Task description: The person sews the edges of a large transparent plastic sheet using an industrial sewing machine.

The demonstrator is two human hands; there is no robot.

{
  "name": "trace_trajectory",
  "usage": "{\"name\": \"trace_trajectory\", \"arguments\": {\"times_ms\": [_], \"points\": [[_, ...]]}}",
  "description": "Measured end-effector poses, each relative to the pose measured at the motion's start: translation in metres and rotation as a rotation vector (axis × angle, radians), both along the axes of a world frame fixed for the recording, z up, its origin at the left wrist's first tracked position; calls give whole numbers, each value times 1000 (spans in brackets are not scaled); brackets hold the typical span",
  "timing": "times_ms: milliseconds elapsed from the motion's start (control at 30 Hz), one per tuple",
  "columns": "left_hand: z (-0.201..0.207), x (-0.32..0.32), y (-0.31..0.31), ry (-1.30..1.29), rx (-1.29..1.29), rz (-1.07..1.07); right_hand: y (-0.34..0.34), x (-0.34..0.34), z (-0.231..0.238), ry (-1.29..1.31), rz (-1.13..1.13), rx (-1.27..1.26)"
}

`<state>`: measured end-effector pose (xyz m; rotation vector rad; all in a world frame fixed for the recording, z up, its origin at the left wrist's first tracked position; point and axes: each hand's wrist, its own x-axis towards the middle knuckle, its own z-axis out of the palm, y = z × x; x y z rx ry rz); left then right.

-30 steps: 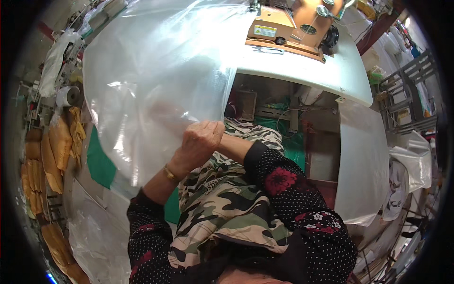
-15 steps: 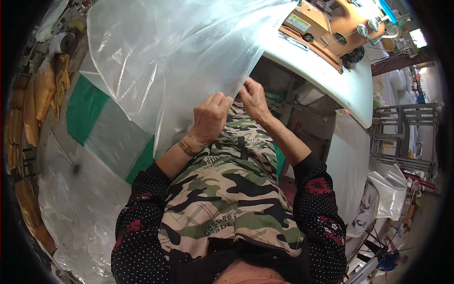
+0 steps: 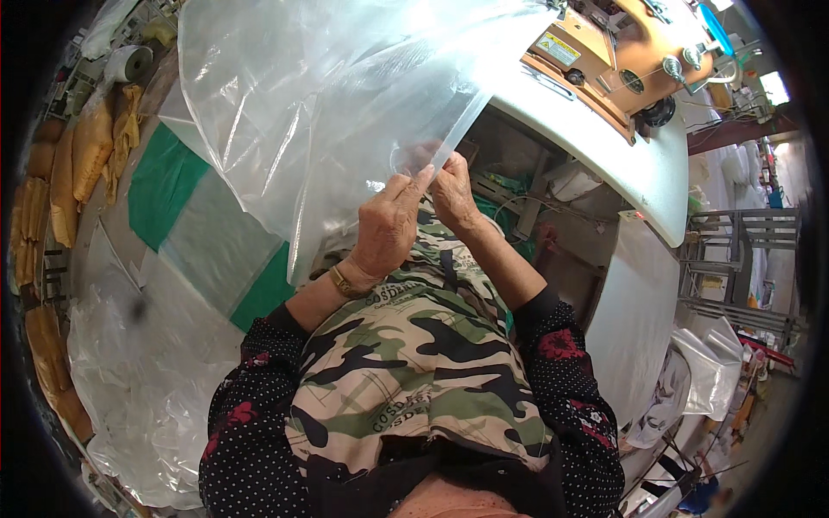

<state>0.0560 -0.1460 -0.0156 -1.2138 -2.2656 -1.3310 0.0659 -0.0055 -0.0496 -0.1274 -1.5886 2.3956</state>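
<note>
Though crinkly, sheet [image 3: 302, 112] between fingers [image 3: 401, 187]

Clear plastic sheet [image 3: 285, 104], upper centre: far end cut off by top edge. Right hand [image 3: 454, 197], centre: some fingers behind sheet, blurred through it. Tan machine [image 3: 635, 52], upper right: top cut off. Dark spot [image 3: 136, 309], left: blurred, unidentifiable.

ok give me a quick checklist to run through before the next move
1. Left hand gripping the clear plastic sheet at its edge: ok
2. Right hand gripping the same edge: ok
3. Sheet free of creases: not ok, several show
4. Slim metal tool lying on the white table: ok
5. Sheet's far end free of snags: cannot tell, it leaves the picture
</note>
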Motion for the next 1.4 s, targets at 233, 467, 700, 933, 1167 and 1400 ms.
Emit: {"name": "trace_trajectory", "arguments": {"times_ms": [233,467,700,933,1167,1400], "points": [[6,-5,8,90,41,31,7,3,11,-51,-90,3],[9,-16,14,96,102,100,80,-1,66,272,-640,1536],[14,-23,13,105,193,67,94,-1,123,327,-139,1979],[23,-21,14,118,144,58,91,-11,119,409,75,1902],[28,-23,7,180,41,85,95,-24,114,489,101,1822],[29,-25,3,253,-118,-1,101,-25,125,506,168,1727]]}}
